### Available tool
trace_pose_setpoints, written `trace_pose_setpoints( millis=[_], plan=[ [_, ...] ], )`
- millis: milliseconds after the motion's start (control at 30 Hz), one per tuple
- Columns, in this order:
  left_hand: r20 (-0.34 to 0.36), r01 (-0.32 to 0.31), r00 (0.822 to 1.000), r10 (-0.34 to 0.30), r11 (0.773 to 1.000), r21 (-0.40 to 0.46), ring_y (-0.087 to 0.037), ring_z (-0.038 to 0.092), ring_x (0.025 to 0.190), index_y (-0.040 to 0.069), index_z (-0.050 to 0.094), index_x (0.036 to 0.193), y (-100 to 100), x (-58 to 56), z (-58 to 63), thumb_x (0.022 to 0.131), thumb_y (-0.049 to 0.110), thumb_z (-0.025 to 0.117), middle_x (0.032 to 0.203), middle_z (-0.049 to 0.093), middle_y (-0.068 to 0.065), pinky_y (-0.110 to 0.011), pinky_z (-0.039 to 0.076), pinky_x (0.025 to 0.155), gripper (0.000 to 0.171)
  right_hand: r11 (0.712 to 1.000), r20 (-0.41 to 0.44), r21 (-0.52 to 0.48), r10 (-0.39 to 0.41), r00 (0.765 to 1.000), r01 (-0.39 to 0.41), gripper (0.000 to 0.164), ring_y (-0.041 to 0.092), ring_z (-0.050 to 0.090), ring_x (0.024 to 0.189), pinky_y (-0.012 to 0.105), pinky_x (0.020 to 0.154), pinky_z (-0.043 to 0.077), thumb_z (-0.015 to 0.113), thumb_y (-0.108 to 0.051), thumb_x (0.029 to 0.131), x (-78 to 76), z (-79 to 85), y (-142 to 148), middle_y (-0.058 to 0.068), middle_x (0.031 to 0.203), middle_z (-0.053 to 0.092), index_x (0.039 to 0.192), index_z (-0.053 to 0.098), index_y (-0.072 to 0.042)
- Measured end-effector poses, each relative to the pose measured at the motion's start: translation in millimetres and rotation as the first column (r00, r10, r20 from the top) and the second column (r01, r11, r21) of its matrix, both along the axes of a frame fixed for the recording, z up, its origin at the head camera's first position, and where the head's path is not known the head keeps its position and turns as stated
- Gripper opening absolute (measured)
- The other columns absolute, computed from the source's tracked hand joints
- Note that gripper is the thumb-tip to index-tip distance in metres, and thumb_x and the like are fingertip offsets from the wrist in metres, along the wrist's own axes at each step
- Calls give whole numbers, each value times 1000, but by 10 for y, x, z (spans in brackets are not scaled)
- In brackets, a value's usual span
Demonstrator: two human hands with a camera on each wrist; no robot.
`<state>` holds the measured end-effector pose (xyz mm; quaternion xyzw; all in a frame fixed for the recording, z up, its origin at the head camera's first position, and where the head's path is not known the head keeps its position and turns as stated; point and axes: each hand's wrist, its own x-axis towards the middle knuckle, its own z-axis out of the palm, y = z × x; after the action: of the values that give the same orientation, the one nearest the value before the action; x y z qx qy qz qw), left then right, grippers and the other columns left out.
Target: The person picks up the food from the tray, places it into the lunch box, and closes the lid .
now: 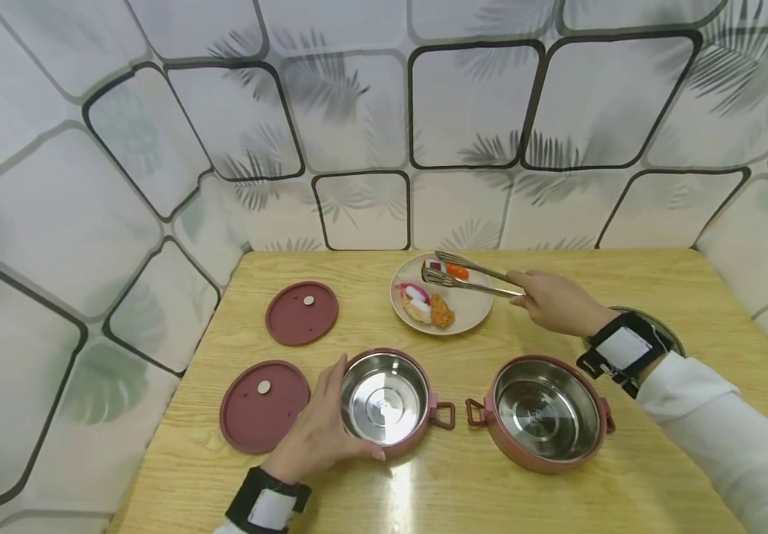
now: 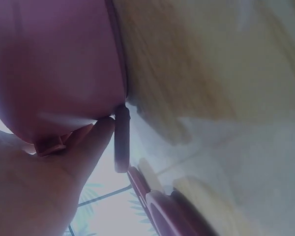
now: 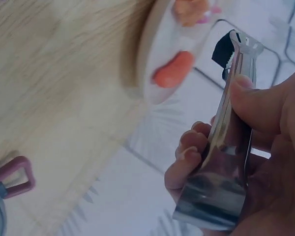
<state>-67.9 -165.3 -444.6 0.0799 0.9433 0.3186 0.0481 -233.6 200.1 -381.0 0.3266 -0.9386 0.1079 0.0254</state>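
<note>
My right hand (image 1: pixel 560 300) grips metal tongs (image 1: pixel 480 267), and their tips reach over the left of a plate (image 1: pixel 474 315). Between the tips is a dark-wrapped piece like a sushi roll (image 3: pixel 223 49); whether it touches the plate I cannot tell. Also on the plate are an orange carrot-like piece (image 1: pixel 457 271), a brown fried-looking piece (image 1: pixel 442 311) and pink and white pieces (image 1: pixel 416 295). With thumb in front and fingers behind, my left hand (image 1: pixel 320 437) holds the left side of a pink steel-lined pot (image 1: pixel 385 400). That side's handle is hidden in the head view.
A second pink pot (image 1: pixel 544 415) stands to the right, its handle facing the first pot's. Two dark red lids (image 1: pixel 302 315) lie at the left of the wooden table (image 1: pixel 424 489). Behind the right wrist is a partly hidden round item (image 1: pixel 660 328). A patterned curtain (image 1: pixel 357 119) encloses the table.
</note>
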Motion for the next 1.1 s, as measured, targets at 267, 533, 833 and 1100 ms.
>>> trace_pose_setpoints(
  millis=[267, 533, 833, 1100],
  plan=[
    [-49, -17, 999, 15, 999, -35, -23, 34, 127, 24, -2, 144, -10, 11, -22, 36, 74, 71, 145, 20, -3, -42, 41, 95, 140, 980, -97, -54, 187, 977, -193, 41, 5, 42, 62, 22, 56, 37, 60, -17, 85, 484, 262, -144, -4, 77, 52, 123, 50, -5],
    [-63, -22, 998, 21, 999, -25, -21, 37, 124, 28, 4, 144, -16, 10, -37, 36, 74, 72, 143, 22, 1, -42, 42, 93, 135, 928, -58, 52, 372, 926, -369, 42, 6, 55, 73, 25, 63, 49, 58, -24, 86, 853, 339, -364, -1, 93, 59, 124, 51, -6],
    [-91, -9, 996, 6, 999, -32, -19, 39, 121, 27, 6, 144, -20, 13, -53, 36, 74, 71, 141, 24, 2, -39, 43, 92, 135, 885, -31, 214, 430, 902, -415, 32, 7, 48, 65, 24, 50, 43, 61, -26, 84, 912, 225, -653, -5, 77, 49, 111, 51, -13],
    [-72, -19, 997, 17, 999, -31, -18, 39, 121, 29, 5, 143, -17, 10, -40, 36, 73, 72, 142, 22, 4, -39, 43, 92, 134, 887, -84, 291, 397, 914, -358, 32, 12, 53, 63, 25, 46, 40, 67, -28, 80, 941, 199, -840, -3, 76, 53, 104, 52, -13]
  ],
)
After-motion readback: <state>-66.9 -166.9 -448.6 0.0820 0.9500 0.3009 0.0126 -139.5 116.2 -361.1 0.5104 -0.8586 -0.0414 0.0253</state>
